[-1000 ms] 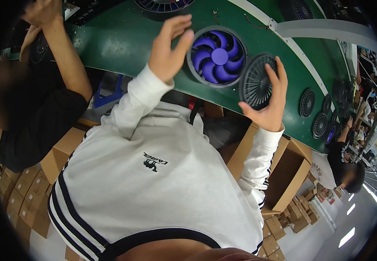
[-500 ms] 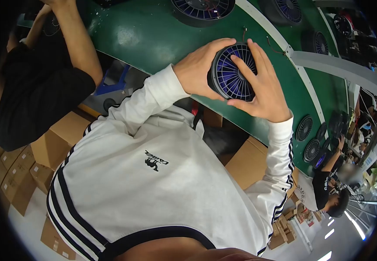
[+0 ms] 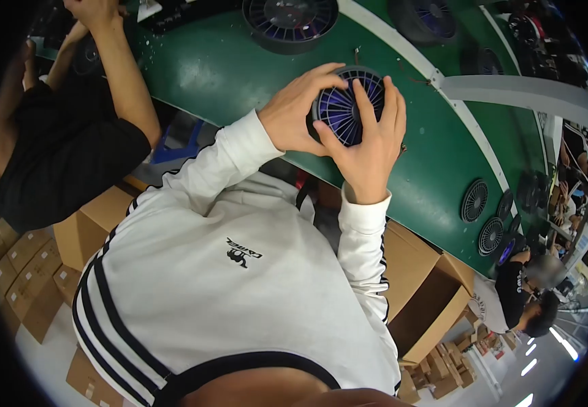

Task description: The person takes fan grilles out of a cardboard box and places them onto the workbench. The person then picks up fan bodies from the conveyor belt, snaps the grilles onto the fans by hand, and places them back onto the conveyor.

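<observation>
Between my hands is a small round fan (image 3: 340,110) with a dark grille and purple blades, at the green bench's near edge, grille towards me. My left hand (image 3: 292,112) grips its left rim, fingers curled over the top. The right hand (image 3: 374,139) wraps the other side, with fingers reaching over the grille and the thumb on its lower left. A short wire with a small connector (image 3: 356,54) shows just beyond the fan. The fan's underside is hidden.
A larger fan (image 3: 290,20) lies farther back on the green bench (image 3: 436,169). Several round grilles (image 3: 474,201) lie to the right. A grey rail (image 3: 477,139) runs along the bench. An open cardboard box (image 3: 436,308) stands below; a person's arm (image 3: 128,81) is at left.
Both hands and the fan have shifted left in view. My right hand has moved further over the grille, and its arm has swung inward, uncovering more of the open box.
</observation>
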`<state>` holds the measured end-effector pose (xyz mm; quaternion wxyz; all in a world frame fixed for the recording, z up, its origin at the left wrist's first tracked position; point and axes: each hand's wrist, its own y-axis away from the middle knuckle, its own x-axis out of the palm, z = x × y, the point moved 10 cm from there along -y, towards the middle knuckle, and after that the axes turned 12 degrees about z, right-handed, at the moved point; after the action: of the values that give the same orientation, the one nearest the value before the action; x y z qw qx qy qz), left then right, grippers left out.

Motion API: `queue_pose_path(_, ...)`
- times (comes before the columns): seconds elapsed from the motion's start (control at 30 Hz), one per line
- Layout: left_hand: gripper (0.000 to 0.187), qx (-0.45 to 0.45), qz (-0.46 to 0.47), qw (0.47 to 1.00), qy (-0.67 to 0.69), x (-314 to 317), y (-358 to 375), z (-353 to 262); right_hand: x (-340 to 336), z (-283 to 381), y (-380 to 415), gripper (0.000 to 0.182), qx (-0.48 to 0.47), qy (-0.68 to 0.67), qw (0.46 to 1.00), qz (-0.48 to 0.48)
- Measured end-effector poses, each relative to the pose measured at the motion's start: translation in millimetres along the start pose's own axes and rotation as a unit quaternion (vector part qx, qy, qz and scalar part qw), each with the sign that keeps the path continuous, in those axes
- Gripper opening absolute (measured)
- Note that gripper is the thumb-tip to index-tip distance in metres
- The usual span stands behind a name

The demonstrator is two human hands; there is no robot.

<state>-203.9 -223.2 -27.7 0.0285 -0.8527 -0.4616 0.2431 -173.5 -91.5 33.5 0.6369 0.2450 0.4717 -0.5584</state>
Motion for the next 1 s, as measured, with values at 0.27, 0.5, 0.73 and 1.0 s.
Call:
queue_pose_path(0.27,0.101,0.024,-0.041,0.998,-0.041,-27.7,-122.1,-45.2,-172.9,-313.7,216.8,0.075,0.435,0.271,0.831,-0.215)
queue_pose_path(0.5,0.043,0.051,-0.035,0.998,0.006,-26.2,-282.5,1.6,-134.3,-335.0,257.2,0.074,0.419,0.232,0.861,-0.169)
queue_pose_path(0.73,0.037,0.039,-0.046,0.890,-0.452,-28.4,-477.2,96.2,-142.0,-328.4,246.4,0.073,0.418,0.199,0.865,-0.195)
queue_pose_path(1.0,0.023,0.150,0.021,0.925,-0.348,-29.2,-545.7,141.9,-150.2,-326.8,247.6,0.072,0.399,0.189,0.871,-0.215)
